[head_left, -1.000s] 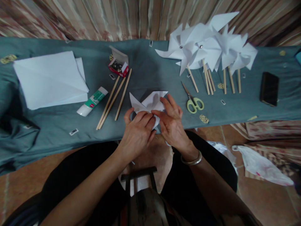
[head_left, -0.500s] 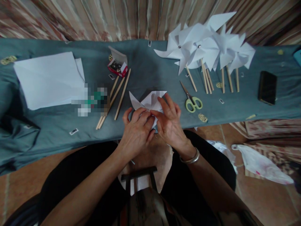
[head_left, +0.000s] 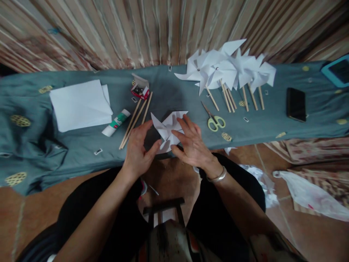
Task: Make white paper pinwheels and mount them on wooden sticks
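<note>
A folded white paper pinwheel (head_left: 167,128) lies on the teal cloth (head_left: 81,142) near the table's front edge. My right hand (head_left: 191,143) rests on its right side, fingers pressing the folded flaps toward the middle. My left hand (head_left: 138,149) sits just left of it with fingers spread and a thumb reaching toward the paper's lower left corner, holding nothing. Three wooden sticks (head_left: 135,118) lie to the left of the paper.
Several finished white pinwheels on sticks (head_left: 226,71) lie at the back right. Green-handled scissors (head_left: 214,120), a glue tube (head_left: 116,123), a red box of pins (head_left: 141,89), a stack of white paper (head_left: 79,103) and a black phone (head_left: 296,103) lie about. A plastic bag (head_left: 308,196) is on the floor.
My left hand has lifted off the pinwheel and moved left, its fingers spreading apart. My right hand stays on the paper. The view has tilted up and pulled back.
</note>
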A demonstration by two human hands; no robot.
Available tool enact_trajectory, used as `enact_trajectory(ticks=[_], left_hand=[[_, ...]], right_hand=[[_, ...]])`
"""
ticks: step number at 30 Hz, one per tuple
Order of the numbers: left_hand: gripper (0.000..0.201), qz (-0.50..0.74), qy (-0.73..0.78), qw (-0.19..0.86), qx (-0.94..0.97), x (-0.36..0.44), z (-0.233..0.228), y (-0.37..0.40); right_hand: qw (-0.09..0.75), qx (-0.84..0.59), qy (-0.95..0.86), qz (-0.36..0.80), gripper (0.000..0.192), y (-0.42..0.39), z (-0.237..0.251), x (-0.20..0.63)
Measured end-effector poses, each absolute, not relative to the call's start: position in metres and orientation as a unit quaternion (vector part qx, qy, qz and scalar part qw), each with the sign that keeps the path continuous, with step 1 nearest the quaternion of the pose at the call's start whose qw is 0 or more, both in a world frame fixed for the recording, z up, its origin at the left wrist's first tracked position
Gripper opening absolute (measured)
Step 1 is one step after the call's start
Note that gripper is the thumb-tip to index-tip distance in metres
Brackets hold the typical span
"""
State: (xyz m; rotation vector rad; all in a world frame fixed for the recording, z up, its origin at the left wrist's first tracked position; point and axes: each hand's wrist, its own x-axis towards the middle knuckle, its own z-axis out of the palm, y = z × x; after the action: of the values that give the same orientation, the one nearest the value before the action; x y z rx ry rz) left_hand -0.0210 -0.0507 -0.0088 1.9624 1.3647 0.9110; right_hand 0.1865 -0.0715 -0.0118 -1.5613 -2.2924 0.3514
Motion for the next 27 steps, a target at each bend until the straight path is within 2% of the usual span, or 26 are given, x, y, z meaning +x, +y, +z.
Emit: enact_trajectory(ticks=[4, 7, 13, 18, 27], left_hand=[[0.075, 0.384, 0.517, 0.489, 0.588, -0.016, -0.024, -0.051], [0.084, 0.416, 0.512, 0.555, 0.507, -0.011, -0.028, -0.047], [0.084, 0.426, 0.510, 0.624, 0.412, -0.003, -0.006, -0.037], [0.089, 0.428, 0.503, 0.650, 0.377, -0.003, -0.006, -0.031], [0.077, 0.410, 0.507, 0.715, 0.252, 0.009, 0.012, -0.042]], right_hand=[[0.164, -0.544, -0.812, 0.135, 0.058, -0.071, -0.011, 0.189], [0.158, -0.545, -0.812, 0.135, 0.053, -0.069, -0.012, 0.189], [0.191, -0.563, -0.796, 0.112, 0.033, -0.061, -0.020, 0.185], [0.211, -0.565, -0.793, 0.091, 0.035, -0.058, -0.025, 0.184], [0.227, -0.568, -0.783, 0.110, 0.037, -0.057, -0.025, 0.188]])
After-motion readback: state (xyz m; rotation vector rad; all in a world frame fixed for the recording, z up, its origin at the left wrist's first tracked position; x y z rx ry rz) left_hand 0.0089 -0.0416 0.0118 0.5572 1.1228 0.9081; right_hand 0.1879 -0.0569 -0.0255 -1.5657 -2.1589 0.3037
